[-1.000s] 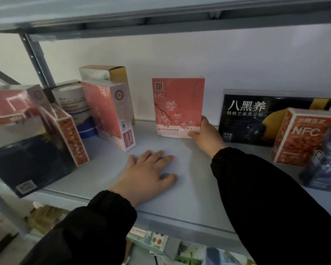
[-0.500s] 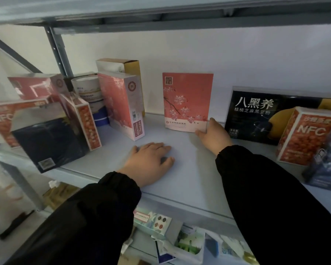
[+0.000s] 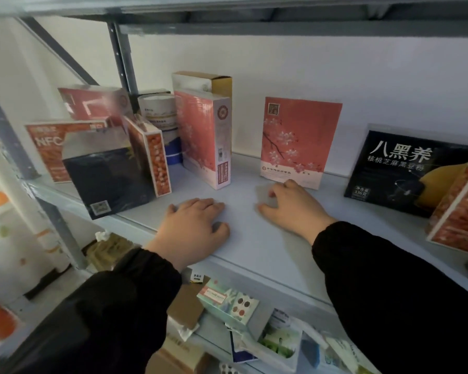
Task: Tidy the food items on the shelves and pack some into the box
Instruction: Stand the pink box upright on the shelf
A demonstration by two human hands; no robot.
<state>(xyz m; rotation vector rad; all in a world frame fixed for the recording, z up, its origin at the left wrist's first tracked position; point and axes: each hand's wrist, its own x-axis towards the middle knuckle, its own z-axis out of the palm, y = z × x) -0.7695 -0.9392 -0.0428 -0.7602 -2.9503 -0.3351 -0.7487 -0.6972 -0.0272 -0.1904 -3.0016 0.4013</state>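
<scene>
My left hand [image 3: 197, 228] lies flat on the pale grey metal shelf [image 3: 254, 255], fingers straight, my right hand [image 3: 292, 209] beside it, fingers relaxed and holding nothing, just before the upright pink cherry-blossom cardboard box [image 3: 300, 141].

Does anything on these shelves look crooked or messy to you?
Yes. At the left front, the black glossy box tilts, and its lower corner seems to overhang the edge of the grey metal shelf. The orange-patterned carton leans beside it. Below, the pale packets lie jumbled.
</scene>
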